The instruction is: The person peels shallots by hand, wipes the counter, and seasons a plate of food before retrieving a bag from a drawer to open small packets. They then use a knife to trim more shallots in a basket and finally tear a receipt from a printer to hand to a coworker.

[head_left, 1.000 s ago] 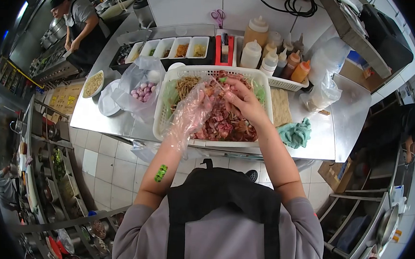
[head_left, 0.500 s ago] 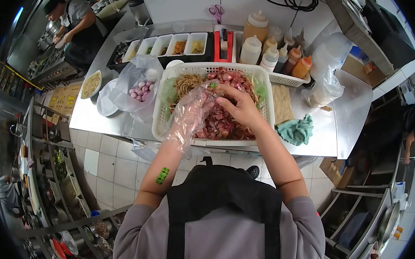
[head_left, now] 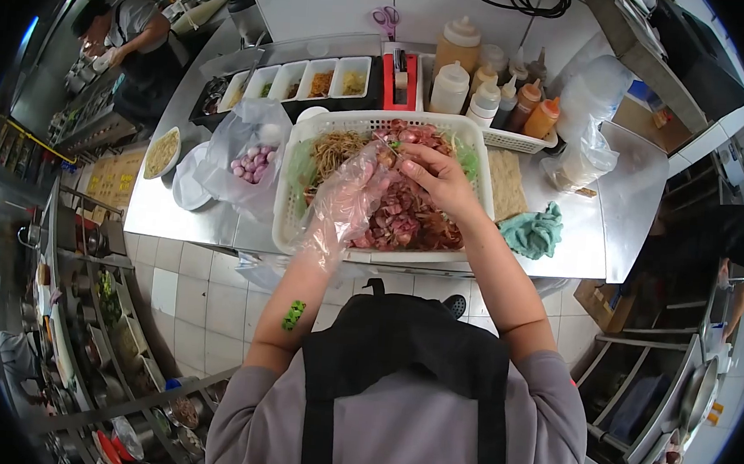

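A clear plastic glove covers my left hand point(head_left: 360, 184), which is over a white plastic basket point(head_left: 288, 217). My bare right hand point(head_left: 438, 176) meets the gloved fingertips above the basket, its thumb and fingers pinched at the glove's end by a small green spot. What the gloved fingers hold, if anything, is hidden. Inside the basket lie dark red onion pieces point(head_left: 394, 221), thin brown roots point(head_left: 335, 149) and pale green plastic point(head_left: 466, 158) along the sides.
Left of the basket stands a bag of small purple onions point(head_left: 254, 163), beside a bowl point(head_left: 164, 152). Behind are trays of toppings point(head_left: 320, 84), a red dispenser point(head_left: 400, 79) and sauce bottles point(head_left: 449, 89). A green cloth point(head_left: 532, 231) lies right. Co-workers point(head_left: 144, 44) are at both sides.
My right hand has shifted slightly right, its fingers drawn closer together at the glove's tip. The co-worker at left has lowered their head; the one at right has moved an arm down.
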Demonstrator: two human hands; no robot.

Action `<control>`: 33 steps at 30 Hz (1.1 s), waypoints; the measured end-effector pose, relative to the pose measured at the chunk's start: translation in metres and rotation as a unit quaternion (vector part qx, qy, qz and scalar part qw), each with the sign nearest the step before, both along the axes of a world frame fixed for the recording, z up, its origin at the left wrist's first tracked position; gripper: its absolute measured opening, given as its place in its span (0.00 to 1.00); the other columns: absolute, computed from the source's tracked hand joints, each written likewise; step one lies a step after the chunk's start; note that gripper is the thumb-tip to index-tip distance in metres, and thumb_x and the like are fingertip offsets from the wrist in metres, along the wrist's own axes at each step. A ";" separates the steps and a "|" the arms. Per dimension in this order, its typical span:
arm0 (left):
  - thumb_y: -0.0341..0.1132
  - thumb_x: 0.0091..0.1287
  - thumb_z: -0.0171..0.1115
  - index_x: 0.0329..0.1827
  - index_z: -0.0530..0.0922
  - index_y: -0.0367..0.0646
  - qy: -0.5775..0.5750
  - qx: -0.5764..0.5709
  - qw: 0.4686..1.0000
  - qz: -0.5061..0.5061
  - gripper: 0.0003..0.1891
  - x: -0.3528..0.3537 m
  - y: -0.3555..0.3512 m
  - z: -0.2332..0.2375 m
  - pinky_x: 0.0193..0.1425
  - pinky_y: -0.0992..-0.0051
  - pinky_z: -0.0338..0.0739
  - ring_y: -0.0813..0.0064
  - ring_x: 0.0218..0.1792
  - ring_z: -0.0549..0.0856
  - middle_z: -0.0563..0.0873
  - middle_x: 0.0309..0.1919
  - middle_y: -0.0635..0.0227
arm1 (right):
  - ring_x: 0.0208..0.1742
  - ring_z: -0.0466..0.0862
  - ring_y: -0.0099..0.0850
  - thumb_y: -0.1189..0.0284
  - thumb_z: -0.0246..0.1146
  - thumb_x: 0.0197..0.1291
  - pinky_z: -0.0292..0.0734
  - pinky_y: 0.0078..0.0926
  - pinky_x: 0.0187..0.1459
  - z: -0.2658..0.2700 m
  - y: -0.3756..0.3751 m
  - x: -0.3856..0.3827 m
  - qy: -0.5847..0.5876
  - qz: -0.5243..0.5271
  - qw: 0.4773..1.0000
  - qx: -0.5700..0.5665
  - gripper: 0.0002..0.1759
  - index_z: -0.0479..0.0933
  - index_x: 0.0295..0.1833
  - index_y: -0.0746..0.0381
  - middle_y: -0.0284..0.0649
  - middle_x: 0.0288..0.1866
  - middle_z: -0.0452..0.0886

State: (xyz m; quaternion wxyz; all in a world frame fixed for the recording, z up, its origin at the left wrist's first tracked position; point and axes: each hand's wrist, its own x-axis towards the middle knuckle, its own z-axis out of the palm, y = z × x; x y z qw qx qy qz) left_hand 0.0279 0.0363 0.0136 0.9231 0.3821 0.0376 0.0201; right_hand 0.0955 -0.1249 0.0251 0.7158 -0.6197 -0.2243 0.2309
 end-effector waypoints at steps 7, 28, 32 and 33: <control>0.36 0.60 0.65 0.61 0.68 0.41 0.014 0.047 0.998 0.030 0.26 0.000 0.008 -0.011 0.52 0.77 0.73 0.80 0.47 0.77 0.76 0.53 0.67 | 0.35 0.71 0.17 0.68 0.59 0.62 0.68 0.17 0.39 -0.002 0.001 -0.003 -0.089 0.026 0.994 -0.058 0.21 0.71 0.59 0.61 0.30 0.33 0.76; 0.37 0.67 0.54 0.55 0.74 0.35 -0.085 0.396 0.907 0.113 0.18 -0.008 -0.006 0.012 0.50 0.77 0.71 0.79 0.42 0.77 0.80 0.42 0.66 | 0.41 0.77 0.25 0.69 0.59 0.61 0.72 0.24 0.45 -0.012 0.011 -0.010 -0.185 -0.046 0.981 -0.043 0.17 0.70 0.54 0.63 0.39 0.40 0.79; 0.31 0.67 0.55 0.54 0.74 0.36 -0.139 0.461 0.860 0.168 0.15 0.002 -0.006 0.002 0.52 0.79 0.70 0.77 0.46 0.78 0.82 0.44 0.62 | 0.36 0.73 0.20 0.69 0.58 0.62 0.70 0.21 0.40 -0.008 0.011 -0.009 -0.161 -0.035 0.985 -0.043 0.16 0.69 0.54 0.62 0.34 0.32 0.76; 0.29 0.66 0.55 0.54 0.74 0.36 -0.145 0.471 0.851 0.182 0.15 0.002 -0.008 0.004 0.53 0.78 0.70 0.76 0.46 0.79 0.82 0.44 0.62 | 0.34 0.72 0.19 0.69 0.58 0.63 0.69 0.20 0.38 -0.004 0.011 -0.011 -0.107 -0.032 0.993 -0.045 0.16 0.69 0.54 0.61 0.32 0.31 0.75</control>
